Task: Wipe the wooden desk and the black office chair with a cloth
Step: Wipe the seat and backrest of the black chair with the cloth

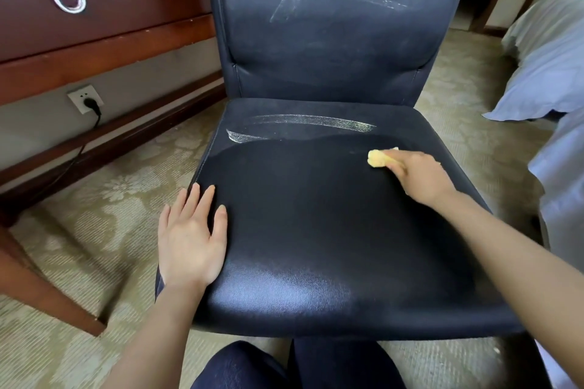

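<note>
On seat (pixel 316 230): right hand (pixel 420 178) grips cloth (pixel 380 158); left hand (pixel 189 237) flat, fingers straight, bracing.
Streaks (pixel 303 125): overlap passes toward back edge, keep pressure even.
Backrest (pixel 322 25): smeared, do next.

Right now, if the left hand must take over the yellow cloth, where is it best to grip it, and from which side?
Probably at the bunched end of the yellow cloth that sticks out past the right hand, coming from the left across the seat. The right hand covers the rest, and the left hand lies flat on that side.
</note>
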A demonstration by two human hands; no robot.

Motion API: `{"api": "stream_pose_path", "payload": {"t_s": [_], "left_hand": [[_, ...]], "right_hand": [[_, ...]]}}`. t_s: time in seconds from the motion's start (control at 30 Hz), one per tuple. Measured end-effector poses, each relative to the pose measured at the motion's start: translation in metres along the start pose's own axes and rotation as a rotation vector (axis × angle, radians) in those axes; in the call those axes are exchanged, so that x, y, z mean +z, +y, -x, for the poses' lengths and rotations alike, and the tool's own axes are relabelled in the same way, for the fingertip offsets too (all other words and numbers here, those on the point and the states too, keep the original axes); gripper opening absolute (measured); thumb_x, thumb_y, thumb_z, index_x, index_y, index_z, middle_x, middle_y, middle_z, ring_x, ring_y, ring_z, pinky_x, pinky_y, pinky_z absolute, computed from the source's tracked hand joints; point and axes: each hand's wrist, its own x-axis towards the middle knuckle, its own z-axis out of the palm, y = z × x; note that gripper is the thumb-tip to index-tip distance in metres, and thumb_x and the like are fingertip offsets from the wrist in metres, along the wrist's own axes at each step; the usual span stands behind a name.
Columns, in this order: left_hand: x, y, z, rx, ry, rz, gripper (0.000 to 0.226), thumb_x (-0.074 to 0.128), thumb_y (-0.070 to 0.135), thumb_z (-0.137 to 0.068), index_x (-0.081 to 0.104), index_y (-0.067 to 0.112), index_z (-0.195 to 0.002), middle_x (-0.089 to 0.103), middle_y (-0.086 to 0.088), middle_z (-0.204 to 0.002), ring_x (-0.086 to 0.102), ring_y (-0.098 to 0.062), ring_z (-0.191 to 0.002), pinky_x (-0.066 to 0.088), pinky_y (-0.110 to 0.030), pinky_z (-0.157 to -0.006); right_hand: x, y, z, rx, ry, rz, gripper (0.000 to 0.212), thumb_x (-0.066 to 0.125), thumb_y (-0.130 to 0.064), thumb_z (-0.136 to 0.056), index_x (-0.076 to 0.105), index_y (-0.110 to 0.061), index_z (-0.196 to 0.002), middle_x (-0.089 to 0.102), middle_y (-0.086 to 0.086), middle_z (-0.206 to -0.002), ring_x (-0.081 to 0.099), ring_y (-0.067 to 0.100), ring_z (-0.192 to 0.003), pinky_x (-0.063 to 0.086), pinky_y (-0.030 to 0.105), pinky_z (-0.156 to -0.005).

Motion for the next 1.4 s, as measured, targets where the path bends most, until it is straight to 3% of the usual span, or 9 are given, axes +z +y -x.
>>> {"api": "stream_pose_path", "payload": {"t_s": [0.27,0.4,0.57,0.73,0.97,1.13,1.27,1.4], "left_hand": [[0.000,0.003,0.000,-0.013,0.012,-0.015,0.061,0.022,0.043,-0.090,0.045,0.018,-0.141,0.037,-0.004,-0.150,0.025,-0.020,-0.143,0.011,-0.037,-0.117],[0.000,0.002,-0.003,-0.021,-0.003,-0.036,0.052,0.026,0.040,-0.097,0.044,0.020,-0.141,0.035,-0.003,-0.151,0.022,-0.020,-0.144,0.008,-0.039,-0.117],[-0.001,0.000,-0.010,-0.040,-0.056,-0.107,0.047,0.030,0.039,-0.099,0.040,0.026,-0.143,0.031,0.003,-0.154,0.012,-0.021,-0.145,-0.005,-0.050,-0.115],[-0.004,-0.002,-0.020,-0.021,-0.116,-0.198,0.048,0.025,0.039,-0.100,0.036,0.025,-0.145,0.028,0.003,-0.155,0.005,-0.023,-0.146,-0.008,-0.058,-0.111],[-0.010,0.024,-0.022,-0.133,-0.187,-0.279,0.048,0.030,0.035,-0.099,0.034,0.023,-0.145,0.014,-0.002,-0.159,-0.004,-0.030,-0.145,-0.006,-0.067,-0.107],[0.013,0.098,0.020,-0.010,-0.162,-0.156,0.059,0.030,0.050,-0.095,0.020,0.027,-0.149,-0.003,-0.005,-0.160,-0.014,-0.027,-0.145,-0.009,-0.064,-0.107],[0.038,0.150,0.070,0.067,-0.178,-0.100,0.062,0.028,0.053,-0.093,0.020,0.029,-0.150,-0.004,-0.005,-0.160,-0.016,-0.027,-0.145,-0.010,-0.064,-0.107],[0.046,0.163,0.081,0.096,-0.146,-0.182,0.058,0.025,0.052,-0.096,0.034,0.023,-0.146,0.013,-0.010,-0.159,-0.001,-0.030,-0.147,-0.004,-0.064,-0.108]], "right_hand": [[0.024,-0.047,-0.066,0.151,-0.036,0.184,0.036,0.032,-0.020,-0.101,0.054,-0.025,-0.129,0.057,0.011,-0.126,0.049,0.035,-0.116,0.043,0.041,-0.091],[0.047,-0.101,-0.051,-0.074,-0.071,0.218,0.035,0.036,-0.014,-0.098,0.055,-0.023,-0.126,0.055,0.006,-0.125,0.051,0.031,-0.114,0.045,0.041,-0.091],[0.049,-0.128,0.008,-0.465,-0.107,0.056,0.027,0.040,-0.008,-0.092,0.060,-0.026,-0.096,0.059,-0.006,-0.101,0.049,0.022,-0.100,0.046,0.044,-0.082],[0.038,-0.119,0.079,-0.639,-0.119,0.023,0.025,0.040,-0.014,-0.096,0.060,-0.028,-0.102,0.057,-0.020,-0.113,0.050,0.012,-0.107,0.040,0.032,-0.091],[0.041,-0.066,0.172,-0.674,0.097,0.181,0.044,0.062,-0.007,-0.077,0.061,-0.033,-0.113,0.057,-0.015,-0.125,0.049,0.013,-0.125,0.042,0.030,-0.100],[0.018,0.002,0.190,-0.510,0.115,0.309,0.065,0.064,-0.003,-0.067,0.053,-0.030,-0.126,0.058,-0.007,-0.130,0.050,0.017,-0.124,0.035,0.031,-0.103],[-0.005,0.042,0.177,-0.359,0.111,0.311,0.052,0.064,-0.010,-0.078,0.058,-0.022,-0.129,0.056,-0.003,-0.134,0.053,0.018,-0.124,0.035,0.031,-0.101],[-0.026,0.060,0.138,-0.272,0.073,0.129,0.035,0.050,-0.016,-0.095,0.058,-0.018,-0.129,0.056,-0.005,-0.133,0.049,0.013,-0.127,0.030,0.021,-0.109]]}}
